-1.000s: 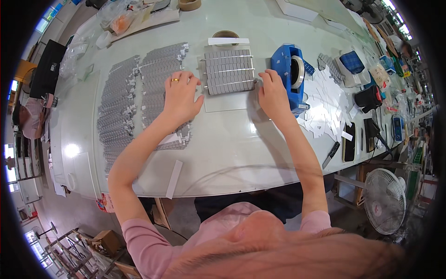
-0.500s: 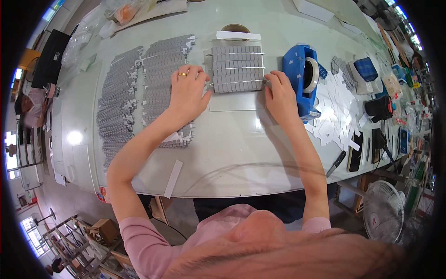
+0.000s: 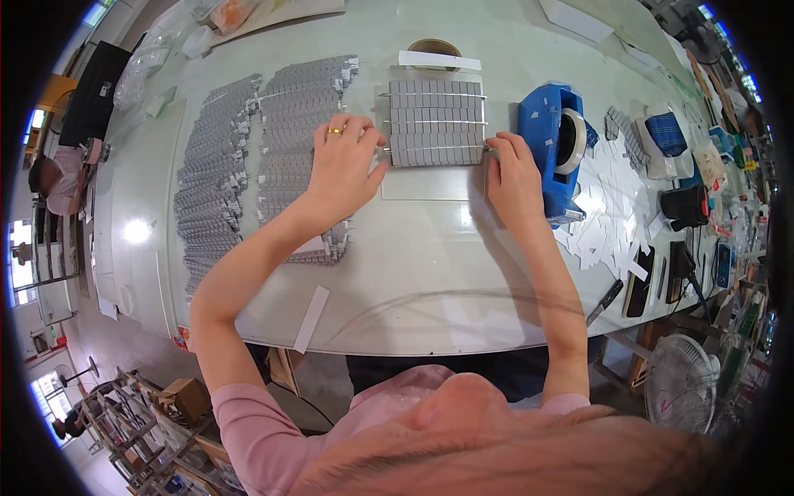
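While both hands pinch the grey block (image 3: 436, 122) at upper centre, left hand (image 3: 343, 165) grips its left edge, right hand (image 3: 511, 175) its right edge, beside the blue tape dispenser (image 3: 556, 140).

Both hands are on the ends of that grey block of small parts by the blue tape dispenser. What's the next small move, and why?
Probably squeeze the nearest row square. The left hand and right hand press the two ends of the grey block, right at its near edge. The blue tape dispenser stands just beside the right hand, so taping could follow.
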The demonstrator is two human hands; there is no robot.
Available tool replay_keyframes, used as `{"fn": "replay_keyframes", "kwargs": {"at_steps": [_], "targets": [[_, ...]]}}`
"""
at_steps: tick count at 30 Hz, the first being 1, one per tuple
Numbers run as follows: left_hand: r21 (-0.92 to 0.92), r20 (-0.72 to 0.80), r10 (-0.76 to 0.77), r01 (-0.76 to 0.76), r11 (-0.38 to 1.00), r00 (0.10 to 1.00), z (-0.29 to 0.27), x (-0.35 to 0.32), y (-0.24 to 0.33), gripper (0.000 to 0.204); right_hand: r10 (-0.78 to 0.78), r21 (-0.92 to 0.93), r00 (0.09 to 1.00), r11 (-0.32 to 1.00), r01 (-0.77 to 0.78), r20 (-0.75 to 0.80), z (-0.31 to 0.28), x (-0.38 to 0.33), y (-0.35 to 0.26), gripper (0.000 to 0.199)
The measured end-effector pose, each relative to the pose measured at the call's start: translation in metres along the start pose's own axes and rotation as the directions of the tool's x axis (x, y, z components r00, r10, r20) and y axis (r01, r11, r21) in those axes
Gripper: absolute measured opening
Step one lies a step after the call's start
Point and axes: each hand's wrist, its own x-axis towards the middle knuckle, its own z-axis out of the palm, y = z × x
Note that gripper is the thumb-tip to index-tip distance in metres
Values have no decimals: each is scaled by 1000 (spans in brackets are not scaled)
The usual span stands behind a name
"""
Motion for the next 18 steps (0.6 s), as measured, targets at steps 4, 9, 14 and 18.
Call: {"fn": "replay_keyframes", "kwargs": {"at_steps": [4,9,14,18], "targets": [[1,13,-15,15,1000,1000,-5,-3,-1,33,16,21,1000,1000,-16,7,0,2,0,30],[-326,71,-141,156,932,987,-27,-18,30,50,239,202,967,955,-217,-92,3,18,3,27],[-746,253,-329,400,533,910,-18,-37,48,69,696,788,691,307,-534,197,33,64,28,32],[-769,354,-476,540,342,805,-11,5,24,78,753,753,533,76,-654,387,28,88,20,37]]}}
